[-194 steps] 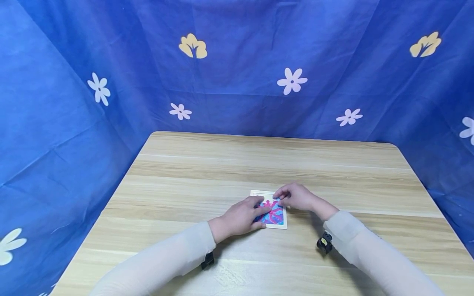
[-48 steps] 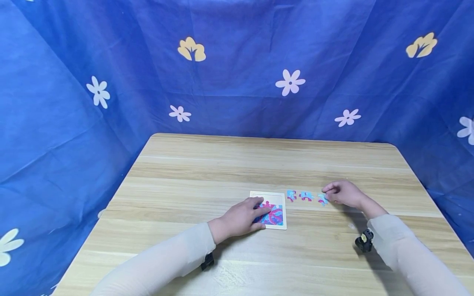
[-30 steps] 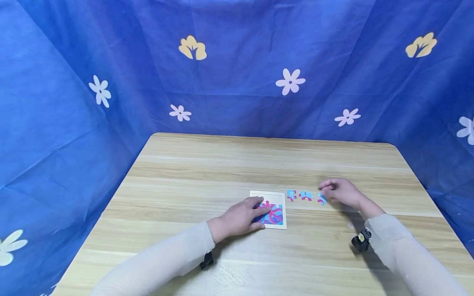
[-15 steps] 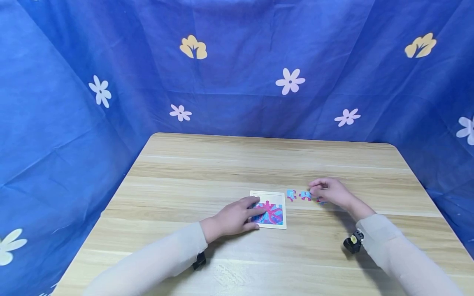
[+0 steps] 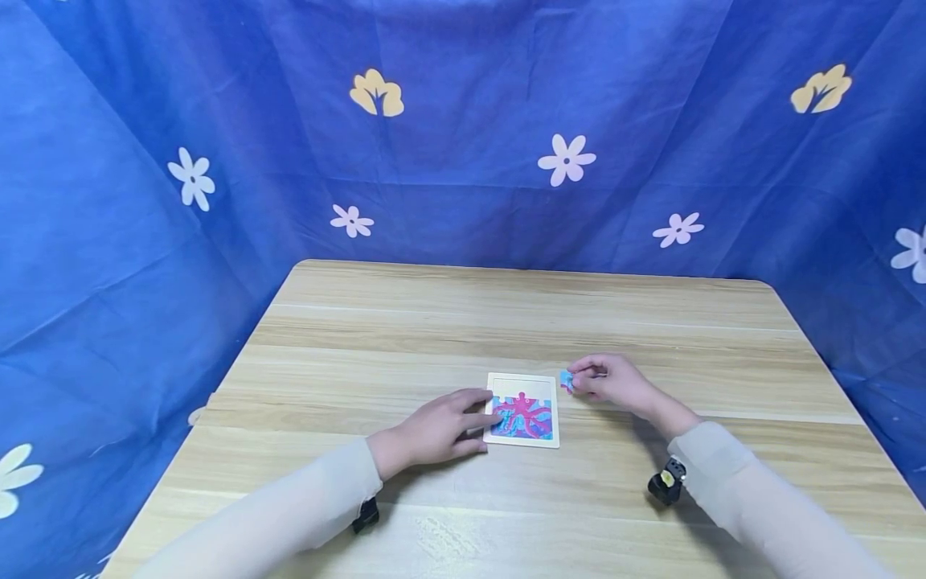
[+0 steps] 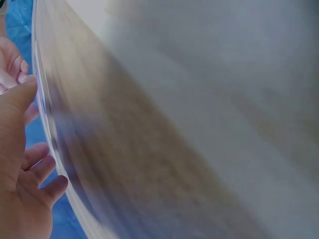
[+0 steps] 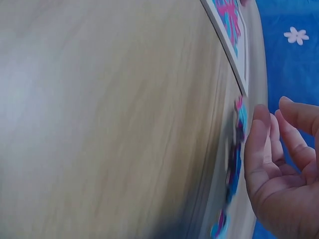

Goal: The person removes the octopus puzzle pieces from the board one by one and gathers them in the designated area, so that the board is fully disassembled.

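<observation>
A small square puzzle tray (image 5: 555,412) with a pale rim lies mid-table in the head view. Its lower part holds an octopus picture (image 5: 531,415) in pink and blue; the top strip shows bare backing. Relaxed, spread fingers of my left hand (image 5: 437,428) lie at the tray's left edge, overlapping it. To the right, my right hand (image 5: 615,384) hovers over loose puzzle pieces, thumb and fingers apart, holding nothing. One blue-and-pink puzzle piece (image 5: 565,379) shows beside its fingertips; the others are hidden beneath the hand, but a row of puzzle pieces (image 7: 233,172) appears blurred in the right wrist view.
The wood-grain table (image 5: 362,322) has rounded far corners. A blue cloth (image 5: 463,161) with white and yellow flowers hangs behind and at both sides. Black wrist cameras sit under both cuffs.
Pieces from the tray's top row now lie on the table to its right. My right hand has moved left along them from the far piece; my left hand has slid left off the picture.
</observation>
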The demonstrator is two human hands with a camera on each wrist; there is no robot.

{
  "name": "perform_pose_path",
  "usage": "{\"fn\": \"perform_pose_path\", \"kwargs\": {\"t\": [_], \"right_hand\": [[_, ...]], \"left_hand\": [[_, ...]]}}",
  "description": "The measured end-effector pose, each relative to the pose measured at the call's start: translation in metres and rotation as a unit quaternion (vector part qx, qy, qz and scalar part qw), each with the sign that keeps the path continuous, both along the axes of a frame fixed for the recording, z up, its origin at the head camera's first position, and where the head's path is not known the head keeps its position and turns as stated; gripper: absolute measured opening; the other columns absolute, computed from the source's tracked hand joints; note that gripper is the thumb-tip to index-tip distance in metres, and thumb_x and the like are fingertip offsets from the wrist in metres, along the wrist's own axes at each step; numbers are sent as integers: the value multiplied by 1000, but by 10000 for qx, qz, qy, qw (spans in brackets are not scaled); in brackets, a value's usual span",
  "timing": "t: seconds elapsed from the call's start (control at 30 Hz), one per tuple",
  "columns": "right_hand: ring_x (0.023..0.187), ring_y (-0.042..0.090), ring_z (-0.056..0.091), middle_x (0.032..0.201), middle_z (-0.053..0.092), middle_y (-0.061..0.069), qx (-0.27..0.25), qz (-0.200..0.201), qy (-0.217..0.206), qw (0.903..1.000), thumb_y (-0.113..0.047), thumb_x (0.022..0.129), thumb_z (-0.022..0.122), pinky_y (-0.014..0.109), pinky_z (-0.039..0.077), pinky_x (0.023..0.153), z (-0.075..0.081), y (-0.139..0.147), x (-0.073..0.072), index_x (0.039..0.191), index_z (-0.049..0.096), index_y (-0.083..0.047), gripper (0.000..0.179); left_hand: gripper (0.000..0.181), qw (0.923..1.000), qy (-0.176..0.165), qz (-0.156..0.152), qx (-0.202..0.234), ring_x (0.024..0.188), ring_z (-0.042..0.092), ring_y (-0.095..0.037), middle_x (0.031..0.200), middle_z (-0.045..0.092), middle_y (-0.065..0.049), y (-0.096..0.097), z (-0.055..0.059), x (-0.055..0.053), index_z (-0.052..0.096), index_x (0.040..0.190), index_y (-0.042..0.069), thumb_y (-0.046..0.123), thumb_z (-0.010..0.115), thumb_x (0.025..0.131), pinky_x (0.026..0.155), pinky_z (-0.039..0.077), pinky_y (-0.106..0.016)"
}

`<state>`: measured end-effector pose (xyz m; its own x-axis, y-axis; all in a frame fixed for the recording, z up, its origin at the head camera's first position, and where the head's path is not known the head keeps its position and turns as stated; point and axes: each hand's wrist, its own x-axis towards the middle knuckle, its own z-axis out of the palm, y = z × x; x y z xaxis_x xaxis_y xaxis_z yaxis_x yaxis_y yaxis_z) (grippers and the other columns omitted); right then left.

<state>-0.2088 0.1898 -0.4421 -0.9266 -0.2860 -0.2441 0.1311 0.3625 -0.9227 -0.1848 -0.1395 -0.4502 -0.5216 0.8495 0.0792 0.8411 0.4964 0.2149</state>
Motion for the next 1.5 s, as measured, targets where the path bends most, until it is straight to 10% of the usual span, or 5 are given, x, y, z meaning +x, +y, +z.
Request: {"fn": "perform_pose_path", "kwargs": {"t": [1.03, 1.5], "right_hand": [[84, 23, 67, 92, 66, 10, -184, 791, 72, 9967, -4, 88, 66, 34, 58, 72, -3, -76, 3, 113, 62, 7, 27], [83, 12, 64, 91, 69, 1, 950, 933, 635, 9891, -10, 85, 71, 29, 52, 77, -7, -87, 4, 108, 69, -2, 25]], "left_hand": [[47, 9998, 63, -147, -103, 131, 41, -27, 143, 43, -15, -7, -6, -1, 59, 132, 20, 42, 61, 91, 109, 32, -39], [46, 9999, -4, -163, -40, 131, 40, -28, 142, 43, -16, -7, -4, 1, 59, 132, 17, 39, 62, 91, 109, 32, -39]]}}
